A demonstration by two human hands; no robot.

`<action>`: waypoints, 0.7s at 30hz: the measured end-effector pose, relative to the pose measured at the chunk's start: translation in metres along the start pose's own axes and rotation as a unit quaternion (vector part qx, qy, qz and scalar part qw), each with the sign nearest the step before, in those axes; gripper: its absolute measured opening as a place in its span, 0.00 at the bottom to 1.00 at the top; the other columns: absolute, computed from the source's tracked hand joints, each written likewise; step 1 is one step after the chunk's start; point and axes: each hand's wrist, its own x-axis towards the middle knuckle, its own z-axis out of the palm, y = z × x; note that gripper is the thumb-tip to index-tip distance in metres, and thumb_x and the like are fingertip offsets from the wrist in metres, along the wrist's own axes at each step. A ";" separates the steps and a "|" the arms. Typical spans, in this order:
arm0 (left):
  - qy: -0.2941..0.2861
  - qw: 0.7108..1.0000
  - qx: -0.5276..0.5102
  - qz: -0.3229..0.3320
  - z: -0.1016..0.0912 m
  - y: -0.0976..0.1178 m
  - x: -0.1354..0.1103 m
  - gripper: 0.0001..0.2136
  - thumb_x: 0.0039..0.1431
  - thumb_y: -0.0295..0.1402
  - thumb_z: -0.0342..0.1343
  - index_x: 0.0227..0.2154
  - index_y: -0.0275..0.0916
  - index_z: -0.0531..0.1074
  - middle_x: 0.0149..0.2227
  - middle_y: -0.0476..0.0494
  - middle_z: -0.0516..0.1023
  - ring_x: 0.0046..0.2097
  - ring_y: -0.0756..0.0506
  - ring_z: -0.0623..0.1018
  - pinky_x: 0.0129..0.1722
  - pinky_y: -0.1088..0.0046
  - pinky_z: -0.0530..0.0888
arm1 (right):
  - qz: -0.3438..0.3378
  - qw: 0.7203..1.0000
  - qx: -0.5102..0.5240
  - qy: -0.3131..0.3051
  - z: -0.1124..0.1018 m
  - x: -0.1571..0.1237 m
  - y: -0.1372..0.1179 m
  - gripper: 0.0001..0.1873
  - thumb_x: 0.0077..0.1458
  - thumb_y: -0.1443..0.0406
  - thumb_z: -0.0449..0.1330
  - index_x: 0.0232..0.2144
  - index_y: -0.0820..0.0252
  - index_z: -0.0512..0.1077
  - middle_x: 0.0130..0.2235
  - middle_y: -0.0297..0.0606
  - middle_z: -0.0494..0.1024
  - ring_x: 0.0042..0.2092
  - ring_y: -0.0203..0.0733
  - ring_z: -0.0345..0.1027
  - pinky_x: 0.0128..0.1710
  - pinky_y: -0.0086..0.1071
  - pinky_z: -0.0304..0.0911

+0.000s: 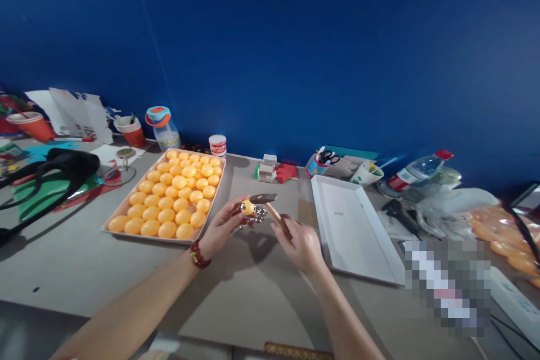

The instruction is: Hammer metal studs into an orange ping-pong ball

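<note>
My left hand (223,225) holds an orange ball (247,207) between its fingers, above the middle of the table. A shiny metal bit shows on the ball's left side. In my right hand (301,242) is a hammer (276,216), gripped by its wooden handle. The dark hammer head lies right by the ball's upper right side; whether they touch I cannot tell. Just behind and below the ball is a cluster of small shiny metal beads (259,215). To the left, a shallow tray (158,238) is filled with several orange balls (166,215).
A white box lid (356,225) lies to the right. Along the blue wall stand a pen cup (317,166), a small white tub (217,145), a jug (164,129) and a plastic bottle (415,173). A black strapped item (70,166) lies left; a power strip (517,298) lies far right.
</note>
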 end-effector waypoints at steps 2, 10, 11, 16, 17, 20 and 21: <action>0.010 1.000 0.018 0.016 -0.001 -0.002 0.000 0.17 0.59 0.34 0.58 0.51 0.43 0.70 0.47 0.41 0.75 0.43 0.44 0.77 0.43 0.64 0.76 | 0.003 1.000 -0.002 0.000 0.000 0.000 0.001 0.14 0.62 0.60 0.49 0.37 0.62 0.72 0.22 0.36 0.74 0.22 0.36 0.66 0.23 0.27 0.50; 0.027 0.991 0.113 0.060 -0.003 0.000 0.003 0.17 0.56 0.35 0.60 0.48 0.42 0.70 0.45 0.42 0.76 0.41 0.47 0.76 0.38 0.72 0.75 | 0.007 1.000 0.019 -0.002 -0.003 0.001 0.001 0.14 0.62 0.60 0.50 0.36 0.61 0.72 0.22 0.34 0.72 0.21 0.35 0.64 0.23 0.26 0.50; 0.031 0.991 0.115 0.061 -0.002 0.001 0.003 0.17 0.55 0.35 0.60 0.48 0.41 0.70 0.44 0.43 0.76 0.40 0.47 0.76 0.37 0.72 0.75 | 0.004 1.000 0.023 -0.007 -0.004 0.001 0.001 0.13 0.62 0.60 0.50 0.36 0.61 0.71 0.21 0.34 0.72 0.21 0.35 0.64 0.23 0.26 0.50; 0.047 0.978 0.196 0.062 -0.004 0.003 0.002 0.19 0.55 0.36 0.60 0.50 0.40 0.69 0.48 0.39 0.75 0.46 0.43 0.76 0.44 0.66 0.75 | -0.019 0.998 0.048 -0.042 -0.007 0.001 -0.004 0.12 0.61 0.60 0.51 0.37 0.60 0.72 0.21 0.32 0.71 0.22 0.35 0.64 0.24 0.26 0.51; 0.049 0.971 0.222 0.070 -0.005 0.003 0.002 0.19 0.56 0.37 0.60 0.50 0.40 0.69 0.50 0.38 0.74 0.48 0.41 0.75 0.47 0.64 0.74 | -0.021 0.997 0.050 -0.046 -0.006 0.001 -0.005 0.12 0.61 0.61 0.51 0.37 0.60 0.72 0.21 0.32 0.72 0.22 0.35 0.64 0.24 0.26 0.51; 0.048 0.947 0.305 0.086 -0.007 0.005 0.000 0.20 0.58 0.38 0.58 0.53 0.41 0.68 0.52 0.38 0.73 0.50 0.40 0.74 0.51 0.60 0.71 | -0.023 0.998 0.044 -0.039 -0.004 0.000 -0.006 0.12 0.61 0.61 0.52 0.38 0.61 0.72 0.22 0.33 0.73 0.23 0.35 0.65 0.25 0.26 0.51; 0.050 0.940 0.325 0.090 -0.008 0.006 0.000 0.21 0.58 0.38 0.57 0.54 0.41 0.67 0.51 0.38 0.73 0.49 0.40 0.75 0.51 0.60 0.72 | -0.022 0.998 0.040 -0.034 -0.003 0.000 -0.006 0.12 0.61 0.61 0.52 0.38 0.61 0.72 0.22 0.33 0.73 0.23 0.35 0.65 0.25 0.26 0.51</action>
